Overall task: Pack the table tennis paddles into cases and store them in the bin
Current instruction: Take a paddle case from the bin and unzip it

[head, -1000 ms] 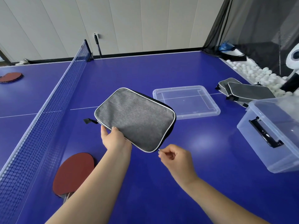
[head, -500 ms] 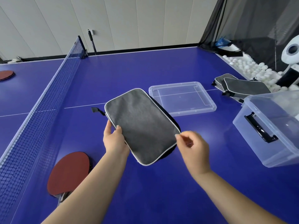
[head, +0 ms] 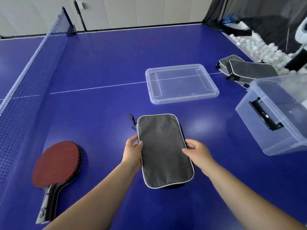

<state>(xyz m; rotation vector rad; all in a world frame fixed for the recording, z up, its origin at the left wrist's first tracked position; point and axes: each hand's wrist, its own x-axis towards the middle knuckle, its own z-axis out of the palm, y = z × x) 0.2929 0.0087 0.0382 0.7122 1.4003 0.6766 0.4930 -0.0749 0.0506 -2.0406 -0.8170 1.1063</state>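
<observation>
A grey paddle case (head: 163, 150) with white piping lies lengthwise in front of me, over the blue table (head: 103, 67). My left hand (head: 132, 152) grips its left edge and my right hand (head: 196, 152) grips its right edge. A black zipper pull (head: 132, 118) sticks out at the case's far left corner. Red-faced paddles (head: 57, 165) lie stacked at my left, handles toward me. The clear plastic bin (head: 272, 113) stands at the right, tilted, with a black handle.
The bin's clear lid (head: 181, 83) lies flat beyond the case. Two more grey cases (head: 245, 70) lie at the far right. The net (head: 25, 83) runs along the left. White balls (head: 255, 47) fill a dark netted area off the right table edge.
The case has turned from a slant to lengthwise and come down toward the table. My right hand has moved from the zipper side to gripping the right edge.
</observation>
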